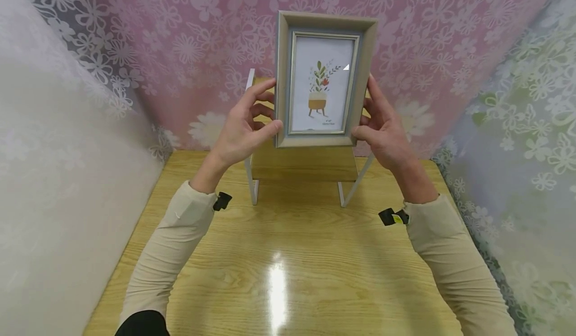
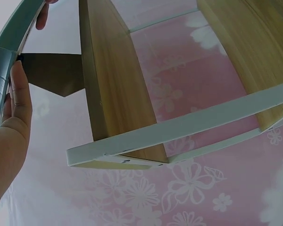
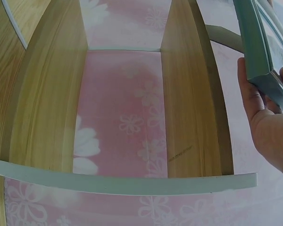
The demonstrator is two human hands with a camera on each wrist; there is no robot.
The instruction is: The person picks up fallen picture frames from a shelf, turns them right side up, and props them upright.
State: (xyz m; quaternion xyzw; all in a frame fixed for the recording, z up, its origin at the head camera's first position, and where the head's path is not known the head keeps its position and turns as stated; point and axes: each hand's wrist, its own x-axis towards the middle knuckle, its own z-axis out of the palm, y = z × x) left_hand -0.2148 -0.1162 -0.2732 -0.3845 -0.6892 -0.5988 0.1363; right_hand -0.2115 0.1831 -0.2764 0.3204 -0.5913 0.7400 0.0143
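A picture frame (image 1: 324, 138) with a beige border is held upright between both hands in the head view; its glass covers a print of a potted plant. My left hand (image 1: 245, 126) grips its left edge, thumb at the lower front corner. On the opposite edge, my right hand (image 1: 382, 126) holds on in the same way, its thumb on the lower right front. Both wrist views show the frame from the side, with a dark stand leg (image 2: 56, 75) sticking out behind. Behind it is a small wooden shelf (image 1: 306, 163) with white metal legs.
The shelf has two wooden boards (image 3: 193, 94) and a white side bar (image 3: 132, 185). It stands on a wood-grain surface (image 1: 225, 261) that reflects light. Flowered fabric walls (image 1: 189, 41) close in the back and both sides.
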